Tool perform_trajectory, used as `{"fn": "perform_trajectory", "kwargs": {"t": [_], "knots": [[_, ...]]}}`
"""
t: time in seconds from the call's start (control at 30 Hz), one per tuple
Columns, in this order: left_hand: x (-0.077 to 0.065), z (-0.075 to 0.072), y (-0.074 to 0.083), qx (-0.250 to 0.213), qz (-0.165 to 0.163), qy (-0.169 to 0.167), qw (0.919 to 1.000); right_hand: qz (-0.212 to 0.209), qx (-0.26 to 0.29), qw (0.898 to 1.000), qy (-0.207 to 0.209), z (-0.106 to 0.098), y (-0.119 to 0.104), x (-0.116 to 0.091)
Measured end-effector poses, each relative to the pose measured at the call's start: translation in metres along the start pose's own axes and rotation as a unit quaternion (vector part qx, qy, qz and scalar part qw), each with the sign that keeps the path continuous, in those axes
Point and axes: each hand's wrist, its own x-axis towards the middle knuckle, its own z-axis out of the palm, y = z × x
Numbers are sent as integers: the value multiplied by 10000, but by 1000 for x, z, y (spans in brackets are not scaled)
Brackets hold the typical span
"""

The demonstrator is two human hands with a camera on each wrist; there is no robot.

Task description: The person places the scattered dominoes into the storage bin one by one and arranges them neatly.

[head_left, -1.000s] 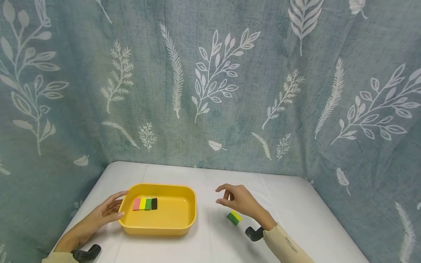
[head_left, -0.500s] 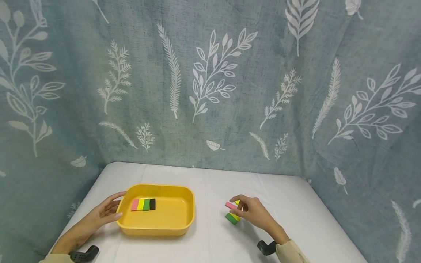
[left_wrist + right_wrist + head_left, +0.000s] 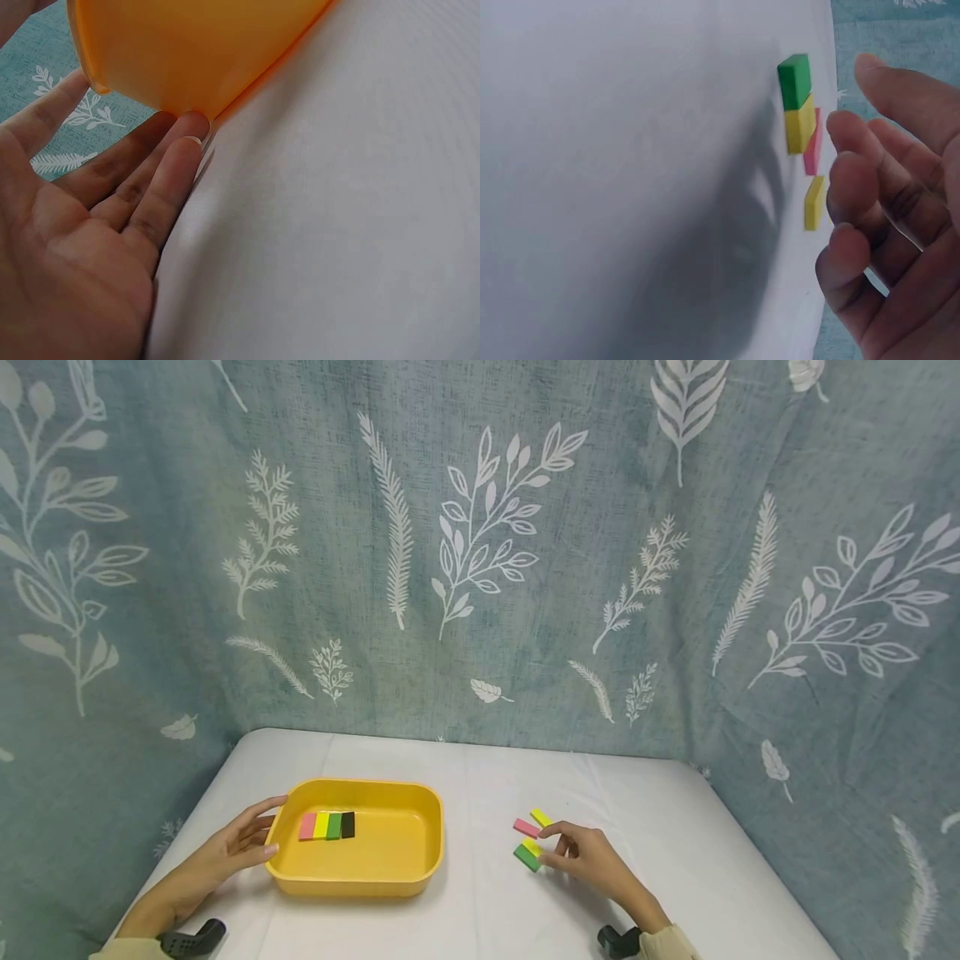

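My left hand (image 3: 228, 852) is at the left end of a yellow plastic tray (image 3: 397, 843), thumb and fingers spread along it. In the left wrist view its fingertips (image 3: 187, 150) lie at the tray's outer wall. Inside the tray, pink (image 3: 307, 827), yellow (image 3: 321, 826), green (image 3: 334, 826) and black (image 3: 348, 825) blocks form a row. My right hand (image 3: 592, 860) hovers with bent, parted fingers beside small blocks on the table: a green block (image 3: 795, 82) against a yellow block (image 3: 799, 124), a pink block (image 3: 526, 828) and another yellow block (image 3: 540, 817). It holds nothing.
A white cloth covers the table (image 3: 480, 918). Behind and at both sides hangs a blue-green curtain (image 3: 420, 693) with white leaf prints. Dark wrist devices sit on both forearms, below beige sleeves.
My right hand has drawn back to the right and nearer, uncovering the pink block and the far yellow block. My left hand keeps its place at the tray.
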Motion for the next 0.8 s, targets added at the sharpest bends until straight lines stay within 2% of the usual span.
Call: {"fn": "perform_trajectory", "kwargs": {"t": [0.4, 0.8], "knots": [[0, -1, 0, -161, 32, -63, 9998, 391, 239, 9985, -311, 5, 17, 1], [0, -2, 2, -173, 112, -44, 9998, 425, 34, 9988, -259, 7, 19, 2]]}}
